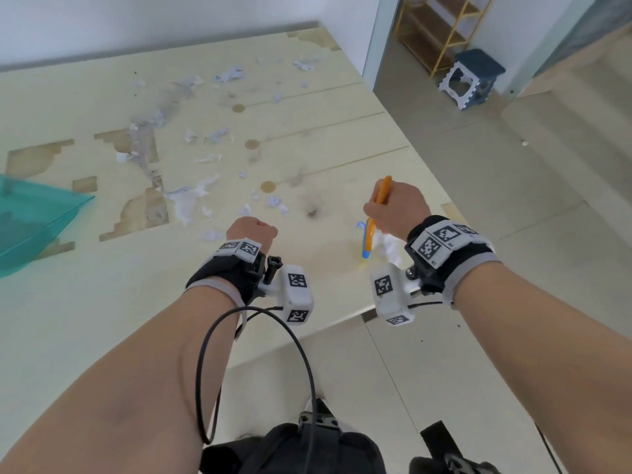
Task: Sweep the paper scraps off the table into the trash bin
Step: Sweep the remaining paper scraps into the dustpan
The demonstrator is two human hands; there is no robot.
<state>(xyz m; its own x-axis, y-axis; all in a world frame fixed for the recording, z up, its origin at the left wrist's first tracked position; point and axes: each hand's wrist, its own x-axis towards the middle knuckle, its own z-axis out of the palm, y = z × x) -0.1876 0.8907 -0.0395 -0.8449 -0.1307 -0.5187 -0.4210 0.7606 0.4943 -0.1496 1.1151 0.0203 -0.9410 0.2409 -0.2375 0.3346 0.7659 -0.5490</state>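
Several white and bluish paper scraps (pixel 191 198) lie scattered over the pale table (pixel 102 302), from the far edge down to the middle. My right hand (pixel 396 206) grips an orange-handled brush (pixel 371 220) whose blue end points down at the tabletop beside a crumpled white scrap (pixel 390 246). My left hand (pixel 251 230) hovers over the table as a fist and holds nothing. A scrap (pixel 212 235) lies just left of it. No trash bin shows in this view.
A teal translucent plastic piece (pixel 30 220) reaches in from the left edge. The table's right edge runs diagonally, with tiled floor beyond. A small blue-and-white step stool (pixel 470 80) and a yellow-framed shelf (pixel 441 25) stand at the far right. Brown patches mark the tabletop.
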